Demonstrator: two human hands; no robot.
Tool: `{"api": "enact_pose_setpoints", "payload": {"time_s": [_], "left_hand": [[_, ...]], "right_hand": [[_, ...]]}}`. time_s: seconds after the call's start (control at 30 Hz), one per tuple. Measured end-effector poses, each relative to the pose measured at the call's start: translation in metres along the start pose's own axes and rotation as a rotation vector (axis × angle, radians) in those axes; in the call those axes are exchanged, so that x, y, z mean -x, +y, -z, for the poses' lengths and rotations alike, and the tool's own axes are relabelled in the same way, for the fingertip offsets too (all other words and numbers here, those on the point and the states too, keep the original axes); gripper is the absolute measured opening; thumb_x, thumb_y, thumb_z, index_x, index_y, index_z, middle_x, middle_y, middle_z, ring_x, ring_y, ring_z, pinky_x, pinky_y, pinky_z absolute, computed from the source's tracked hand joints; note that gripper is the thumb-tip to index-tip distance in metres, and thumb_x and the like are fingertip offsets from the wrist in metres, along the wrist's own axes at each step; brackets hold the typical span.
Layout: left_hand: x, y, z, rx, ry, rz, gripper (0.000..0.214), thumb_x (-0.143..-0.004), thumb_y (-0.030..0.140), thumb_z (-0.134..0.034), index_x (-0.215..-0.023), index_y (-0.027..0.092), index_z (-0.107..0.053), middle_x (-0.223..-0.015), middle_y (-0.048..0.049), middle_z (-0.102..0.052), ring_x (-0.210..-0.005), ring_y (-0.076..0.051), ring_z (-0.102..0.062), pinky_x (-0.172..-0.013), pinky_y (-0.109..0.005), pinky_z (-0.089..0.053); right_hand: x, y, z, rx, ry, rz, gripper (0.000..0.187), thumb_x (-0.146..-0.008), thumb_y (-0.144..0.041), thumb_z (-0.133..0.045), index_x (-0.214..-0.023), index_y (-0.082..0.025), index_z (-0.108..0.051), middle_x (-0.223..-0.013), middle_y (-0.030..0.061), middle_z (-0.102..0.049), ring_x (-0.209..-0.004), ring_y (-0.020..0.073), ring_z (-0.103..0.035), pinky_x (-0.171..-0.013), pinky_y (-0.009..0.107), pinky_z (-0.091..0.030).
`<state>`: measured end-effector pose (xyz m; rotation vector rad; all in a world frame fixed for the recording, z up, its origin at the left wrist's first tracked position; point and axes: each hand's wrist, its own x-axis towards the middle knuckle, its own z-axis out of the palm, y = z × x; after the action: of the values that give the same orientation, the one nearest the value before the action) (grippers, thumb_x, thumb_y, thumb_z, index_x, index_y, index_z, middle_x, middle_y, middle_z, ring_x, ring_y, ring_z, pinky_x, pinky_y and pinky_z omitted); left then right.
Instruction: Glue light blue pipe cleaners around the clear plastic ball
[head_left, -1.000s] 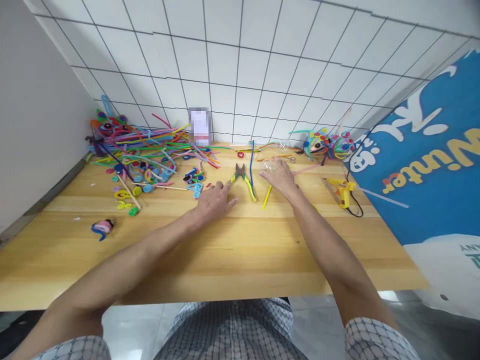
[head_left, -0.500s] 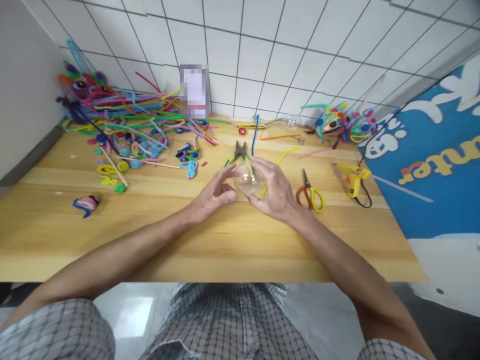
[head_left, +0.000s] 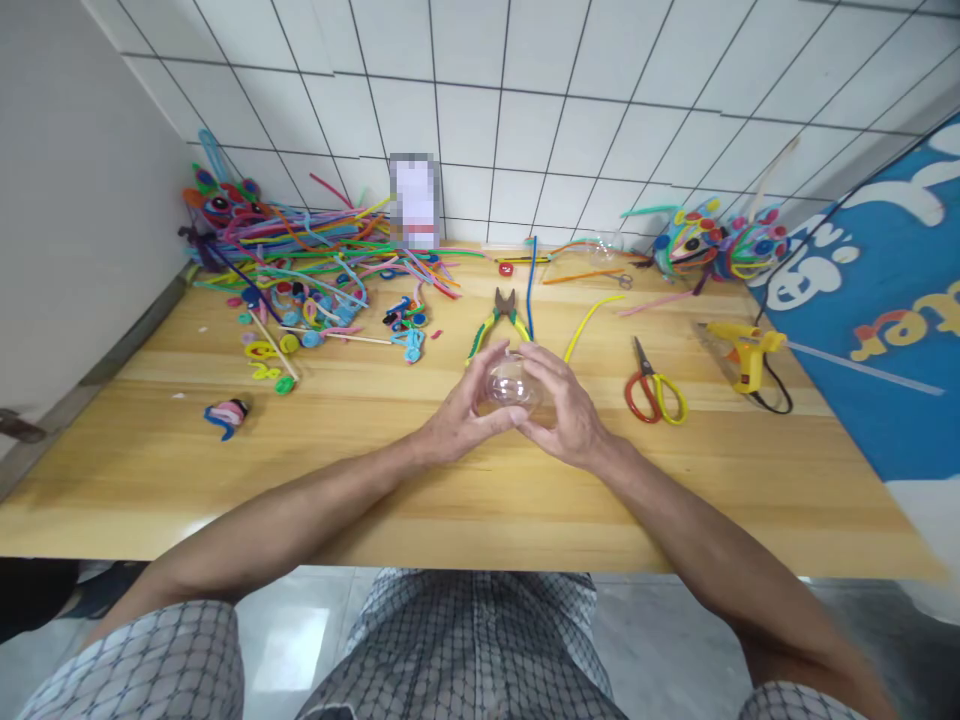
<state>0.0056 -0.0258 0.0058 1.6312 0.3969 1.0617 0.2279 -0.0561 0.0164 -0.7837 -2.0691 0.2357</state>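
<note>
Between my two hands is a clear plastic ball, held just above the wooden table. My left hand curls round its left side, with the thumb along the near edge. On the other side my right hand wraps the ball with thumb and fingers. Beyond the ball lie green-and-yellow pliers, jaws pointing away and apart. A blue pipe cleaner and a yellow pipe cleaner rest near the pliers.
Scissors and a yellow glue gun lie to the right. Decorated balls stand behind them. A heap of pipe cleaners fills the back left. A small pink-and-blue piece sits front left on the table.
My left hand has come in from beside the ball and now closes on it together with my right hand. The view has shifted left, so things appear farther right.
</note>
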Motion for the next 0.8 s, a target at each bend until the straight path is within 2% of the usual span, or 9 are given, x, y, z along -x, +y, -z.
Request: {"api": "enact_pose_setpoints", "payload": {"time_s": [0.1, 0.2, 0.27, 0.33, 0.4, 0.47, 0.53, 0.67, 0.8], "left_hand": [[0.0, -0.003, 0.001, -0.202, 0.034, -0.105, 0.101, -0.091, 0.043, -0.094, -0.173, 0.034, -0.035, -0.176, -0.0179, -0.045, -0.162, -0.038, -0.05, -0.133, -0.057, -0.048], [-0.002, -0.003, 0.005, -0.319, 0.057, -0.182, 0.103, -0.087, 0.042, -0.098, -0.172, 0.034, -0.039, -0.172, -0.0182, -0.05, -0.159, -0.038, -0.054, -0.134, -0.057, -0.047], [-0.003, 0.0, 0.005, -0.314, 0.04, -0.204, 0.104, -0.086, 0.042, -0.098, -0.172, 0.034, -0.04, -0.172, -0.0176, -0.05, -0.162, -0.038, -0.051, -0.134, -0.056, -0.046], [-0.003, 0.005, 0.004, -0.241, 0.006, -0.185, 0.096, -0.09, 0.045, -0.095, -0.17, 0.034, -0.043, -0.174, -0.0168, -0.048, -0.165, -0.037, -0.047, -0.135, -0.055, -0.044], [-0.003, 0.011, 0.0, -0.128, 0.012, -0.111, 0.072, -0.099, 0.047, -0.085, -0.162, 0.032, -0.053, -0.171, -0.0153, -0.052, -0.164, -0.033, -0.048, -0.133, -0.052, -0.047], [-0.003, 0.015, -0.004, -0.003, 0.086, -0.017, 0.043, -0.107, 0.045, -0.075, -0.147, 0.03, -0.067, -0.164, -0.0131, -0.061, -0.156, -0.029, -0.057, -0.125, -0.046, -0.054], [-0.004, 0.015, -0.007, 0.078, 0.179, 0.041, 0.028, -0.105, 0.043, -0.079, -0.128, 0.027, -0.076, -0.154, -0.011, -0.069, -0.147, -0.026, -0.066, -0.118, -0.041, -0.058], [-0.008, 0.012, -0.005, 0.135, 0.254, 0.069, 0.024, -0.095, 0.042, -0.09, -0.11, 0.025, -0.082, -0.143, -0.0093, -0.076, -0.137, -0.026, -0.072, -0.116, -0.043, -0.057], [-0.01, 0.012, -0.004, 0.154, 0.275, 0.097, 0.026, -0.09, 0.045, -0.093, -0.101, 0.024, -0.083, -0.146, -0.0095, -0.076, -0.141, -0.029, -0.069, -0.119, -0.05, -0.055]], "right_hand": [[0.005, -0.002, 0.001, -0.179, -0.059, -0.156, 0.099, -0.098, -0.039, -0.083, -0.178, -0.032, -0.024, -0.181, 0.0191, -0.041, -0.166, 0.04, -0.047, -0.133, 0.066, -0.047], [0.01, -0.004, 0.0, -0.399, -0.115, -0.337, 0.1, -0.101, -0.048, -0.079, -0.179, -0.033, -0.02, -0.182, 0.0192, -0.04, -0.159, 0.0381, -0.057, -0.129, 0.06, -0.053], [0.012, -0.004, -0.002, -0.467, -0.118, -0.385, 0.098, -0.101, -0.051, -0.078, -0.179, -0.035, -0.021, -0.182, 0.0176, -0.042, -0.156, 0.0368, -0.06, -0.127, 0.058, -0.056], [0.012, -0.006, -0.004, -0.448, -0.09, -0.374, 0.095, -0.101, -0.048, -0.079, -0.178, -0.037, -0.025, -0.181, 0.016, -0.044, -0.156, 0.0364, -0.061, -0.127, 0.057, -0.056], [0.01, -0.007, -0.006, -0.356, -0.059, -0.323, 0.093, -0.1, -0.039, -0.08, -0.177, -0.038, -0.028, -0.179, 0.0145, -0.046, -0.157, 0.0367, -0.059, -0.129, 0.06, -0.053], [0.008, -0.009, -0.007, -0.233, -0.044, -0.264, 0.096, -0.098, -0.029, -0.08, -0.178, -0.038, -0.028, -0.176, 0.0143, -0.05, -0.16, 0.0369, -0.056, -0.131, 0.062, -0.05], [0.007, -0.009, -0.009, -0.13, -0.046, -0.216, 0.1, -0.095, -0.023, -0.08, -0.178, -0.036, -0.026, -0.174, 0.0159, -0.052, -0.161, 0.037, -0.054, -0.132, 0.062, -0.05], [0.008, -0.006, -0.013, -0.044, -0.045, -0.186, 0.101, -0.095, -0.028, -0.084, -0.179, -0.033, -0.027, -0.171, 0.0182, -0.054, -0.162, 0.0381, -0.052, -0.132, 0.064, -0.049], [0.01, -0.005, -0.016, -0.059, -0.019, -0.201, 0.1, -0.097, -0.038, -0.085, -0.179, -0.038, -0.028, -0.17, 0.0156, -0.057, -0.16, 0.0376, -0.056, -0.13, 0.066, -0.051]]}}
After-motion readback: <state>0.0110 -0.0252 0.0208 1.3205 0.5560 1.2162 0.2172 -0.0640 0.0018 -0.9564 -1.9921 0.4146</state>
